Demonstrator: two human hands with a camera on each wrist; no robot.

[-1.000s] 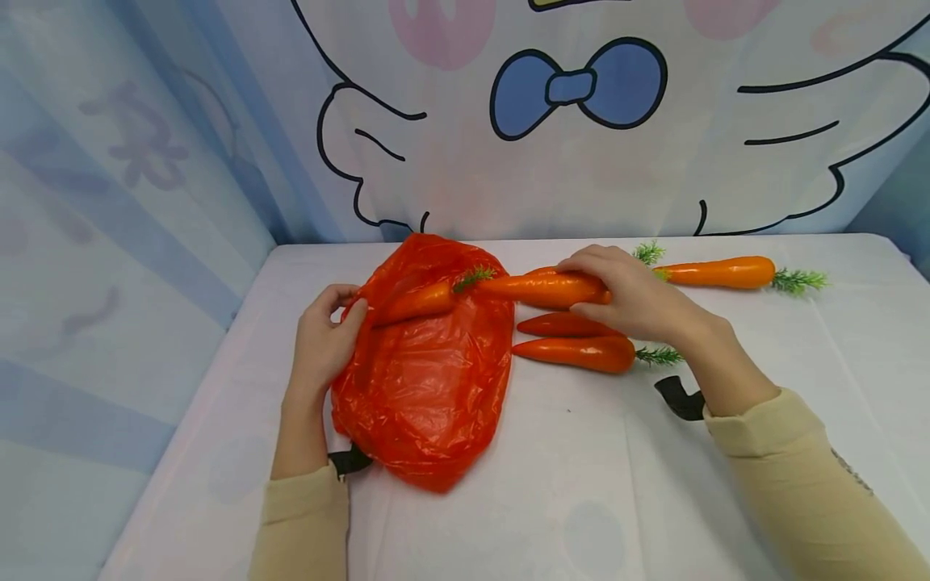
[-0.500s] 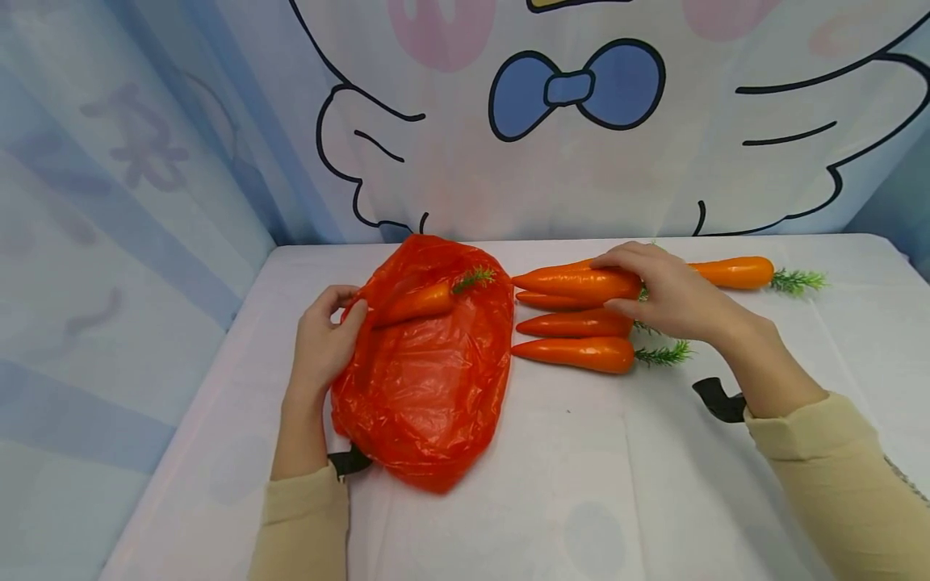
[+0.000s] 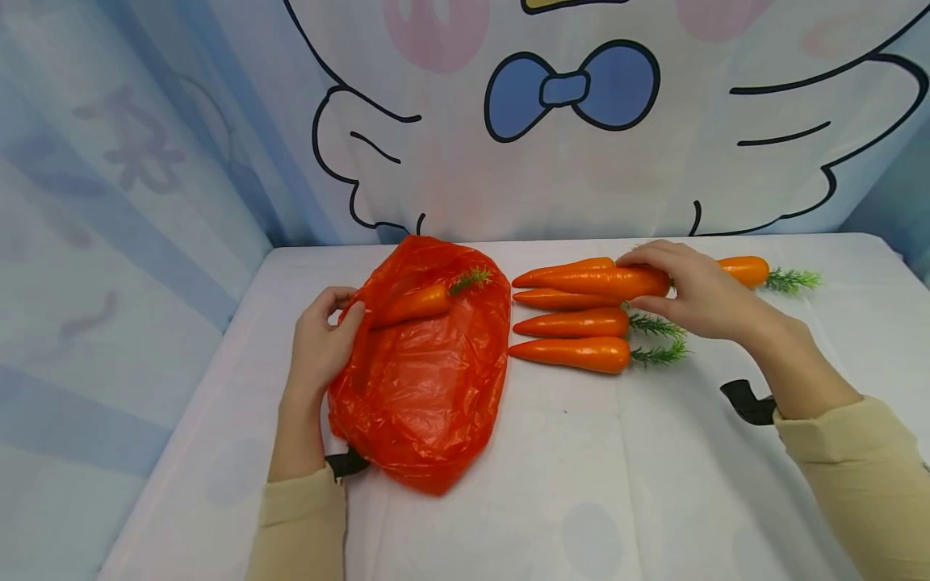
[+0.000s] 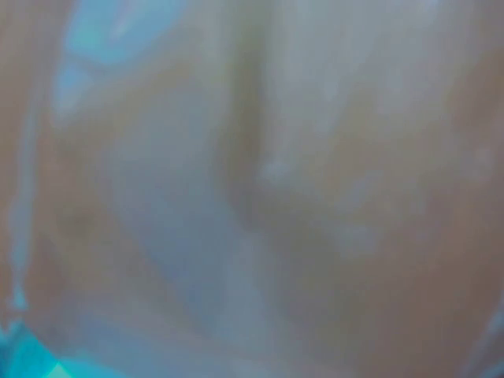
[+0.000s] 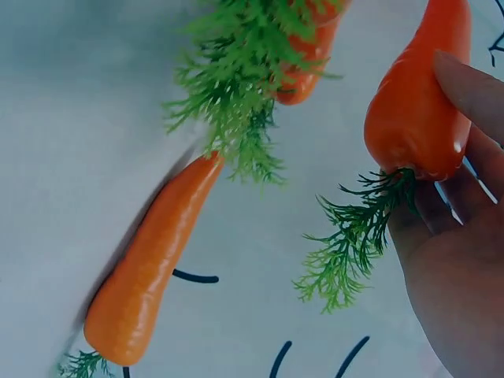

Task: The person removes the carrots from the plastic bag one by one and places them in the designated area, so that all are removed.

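My left hand (image 3: 324, 335) pinches the left edge of a red plastic bag (image 3: 429, 395), thumb on top. A carrot (image 3: 414, 305) lies at the bag's mouth, its green top showing and its lower part in the red plastic. My right hand (image 3: 701, 290) holds another carrot (image 3: 603, 281) by its thick end, the tip pointing left toward the bag. In the right wrist view, thumb and fingers are round this carrot (image 5: 421, 102), its leafy top hanging free. The left wrist view is a blur.
Beside the bag lie more carrots: one behind the held carrot (image 3: 567, 268), one just in front of it (image 3: 567, 299), and two nearer ones (image 3: 577, 323) (image 3: 574, 353). A further carrot (image 3: 744, 270) lies at the far right. Behind the white table (image 3: 545, 484) hangs a printed curtain (image 3: 581, 177).
My right hand has moved right with its carrot, from over the bag's edge to above the row of carrots. The left hand and the bag have stayed in place.
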